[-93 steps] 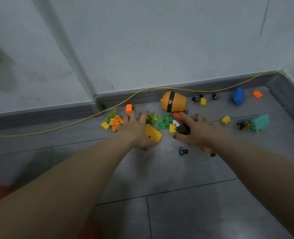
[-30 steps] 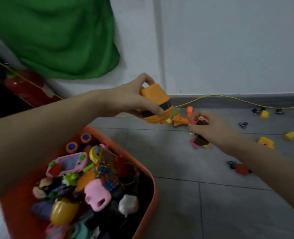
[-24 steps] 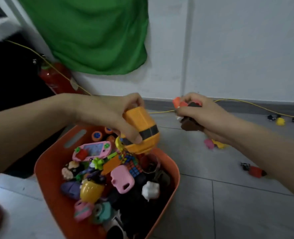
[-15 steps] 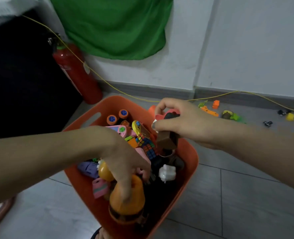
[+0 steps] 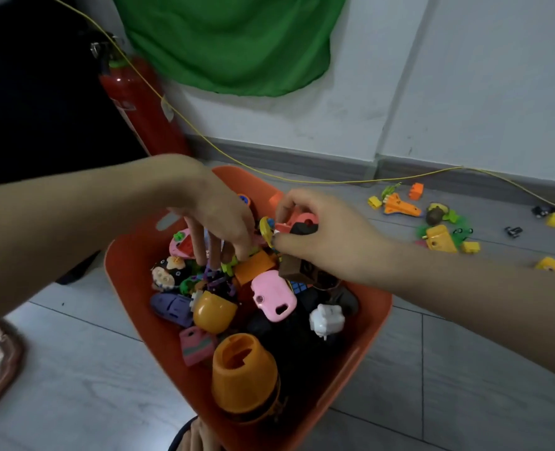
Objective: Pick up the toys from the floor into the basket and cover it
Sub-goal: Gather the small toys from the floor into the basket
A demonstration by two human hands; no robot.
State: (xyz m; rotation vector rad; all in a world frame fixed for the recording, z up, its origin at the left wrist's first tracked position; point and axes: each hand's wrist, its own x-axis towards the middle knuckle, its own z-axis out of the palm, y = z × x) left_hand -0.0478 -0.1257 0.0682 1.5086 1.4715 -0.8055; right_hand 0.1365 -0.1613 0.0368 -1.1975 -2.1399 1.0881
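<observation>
1. Orange plastic basket (image 5: 129,275), on grey tiled floor (image 5: 74,369): filled with mixed plastic toys; uncovered.
2. Left hand (image 5: 217,219): fingers extended downward into the toys, nothing gripped.
3. Right hand (image 5: 328,242): several small toys (image 5: 302,222) clutched above the basket.
4. Legible writing: none discerned.

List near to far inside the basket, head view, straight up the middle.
orange barrel toy → yellow egg toy → pink toy → orange block → left hand, fingers reaching down among the toys.
</observation>
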